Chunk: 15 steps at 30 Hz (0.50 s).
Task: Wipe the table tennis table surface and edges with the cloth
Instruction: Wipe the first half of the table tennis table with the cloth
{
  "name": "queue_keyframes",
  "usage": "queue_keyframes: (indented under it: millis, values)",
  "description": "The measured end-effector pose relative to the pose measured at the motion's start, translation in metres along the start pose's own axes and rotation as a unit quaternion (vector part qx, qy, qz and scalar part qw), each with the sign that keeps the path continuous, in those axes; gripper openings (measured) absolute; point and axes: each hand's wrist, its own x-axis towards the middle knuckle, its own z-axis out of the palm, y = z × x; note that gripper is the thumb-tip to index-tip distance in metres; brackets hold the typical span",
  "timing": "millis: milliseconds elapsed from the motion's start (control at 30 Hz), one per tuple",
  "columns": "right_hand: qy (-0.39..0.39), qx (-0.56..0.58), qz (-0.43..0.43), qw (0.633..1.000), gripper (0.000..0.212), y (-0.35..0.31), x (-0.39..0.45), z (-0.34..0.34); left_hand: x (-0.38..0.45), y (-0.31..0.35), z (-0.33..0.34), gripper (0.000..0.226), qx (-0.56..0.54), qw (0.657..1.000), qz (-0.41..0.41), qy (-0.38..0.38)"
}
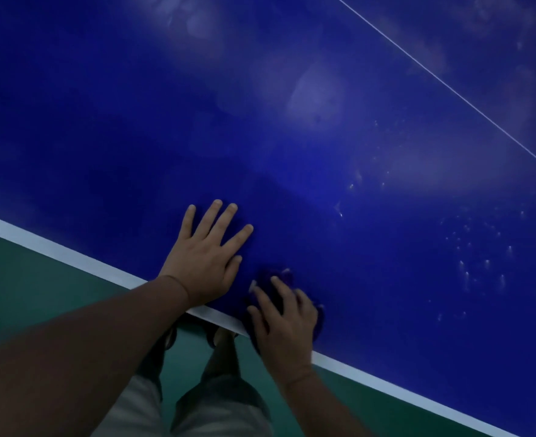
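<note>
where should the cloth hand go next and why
Probably slide the right hand with the cloth rightward and away from the white edge stripe, toward the pale specks dotting the blue table. The left hand lies flat as a brace.

blue table, cloth near edge

I count one tabletop, one cloth, two hands: left hand, right hand.
</note>
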Motion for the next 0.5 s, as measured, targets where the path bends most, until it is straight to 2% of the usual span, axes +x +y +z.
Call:
queue_keyframes:
  millis: [100, 133, 233, 333, 400, 500]
  values:
    - [0.003, -0.005, -0.064, 0.998, 0.033, 0.013, 0.023, -0.001, 0.009, 0.025, 0.005, 0.064, -0.005, 1.000, -0.016, -0.005]
    - [0.005, -0.016, -0.045, 0.999, 0.034, 0.024, 0.034, -0.005, 0.013, 0.030, 0.005, 0.064, -0.007, 1.000, -0.022, -0.004]
    - [0.002, -0.017, 0.081, 0.997, 0.034, 0.061, 0.059, -0.018, 0.026, 0.040, 0.002, 0.063, -0.028, 0.998, -0.059, 0.012]
    - [0.015, -0.012, 0.117, 0.993, 0.038, 0.071, 0.053, -0.019, 0.039, 0.050, 0.003, 0.062, -0.033, 0.996, -0.084, 0.020]
    - [0.013, -0.001, 0.097, 0.995, 0.039, 0.060, 0.046, -0.014, 0.049, 0.055, 0.004, 0.062, -0.038, 0.994, -0.095, 0.027]
    - [0.002, 0.004, -0.005, 1.000, 0.037, 0.055, 0.052, -0.008, 0.062, 0.061, 0.007, 0.063, -0.036, 0.993, -0.114, 0.024]
